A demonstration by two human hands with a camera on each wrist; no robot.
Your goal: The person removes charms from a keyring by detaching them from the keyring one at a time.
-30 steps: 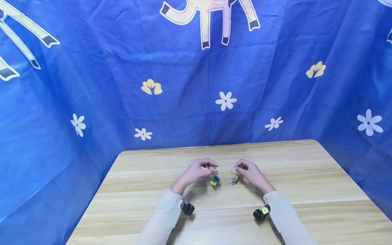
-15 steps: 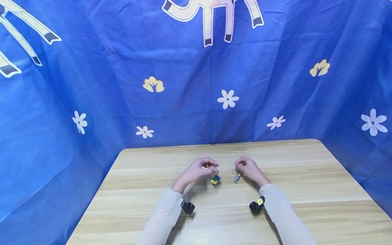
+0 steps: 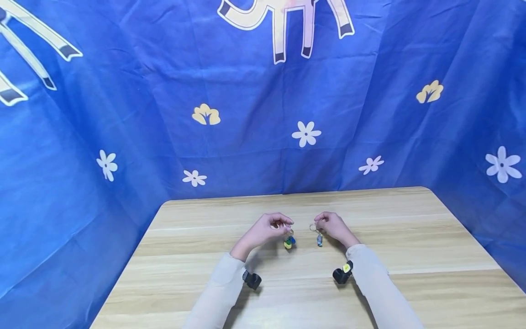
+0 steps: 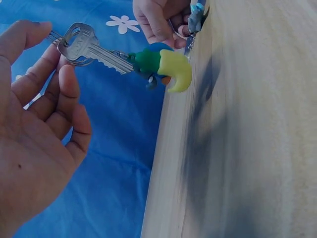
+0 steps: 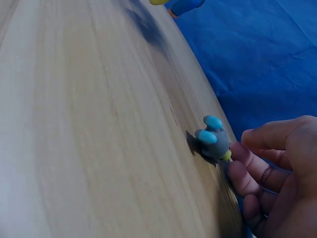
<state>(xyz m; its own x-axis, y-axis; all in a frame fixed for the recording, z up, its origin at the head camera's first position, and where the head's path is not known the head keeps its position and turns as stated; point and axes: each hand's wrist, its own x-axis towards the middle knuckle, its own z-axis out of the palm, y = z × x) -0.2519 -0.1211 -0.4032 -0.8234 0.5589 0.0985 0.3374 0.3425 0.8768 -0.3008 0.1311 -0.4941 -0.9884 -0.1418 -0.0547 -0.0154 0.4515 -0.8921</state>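
Note:
Near the middle of the table [image 3: 193, 274], my left hand [image 3: 265, 230] pinches a key ring between thumb and fingers. From it hang a silver key [image 4: 101, 53] and a small figurine charm [image 4: 174, 72] in green, yellow and blue. To its right, my right hand [image 3: 334, 228] pinches the metal ring of a second keychain. Its charm is a small grey figurine [image 5: 218, 144] with light-blue feet, hanging below the fingertips close to the wood. A gap separates the two keychains in the head view. In the right wrist view the right hand's ring is hidden.
Behind the table hangs a blue cloth [image 3: 246, 151] printed with flowers and animals, also draped along both sides. A black wrist camera [image 3: 252, 279] is on the left sleeve, and another camera [image 3: 342, 275] is on the right one.
My right wrist has shifted inward and a little away from me. The grey charm under it has swung right and hangs straighter, with its ring plainer in view. My left hand stays put.

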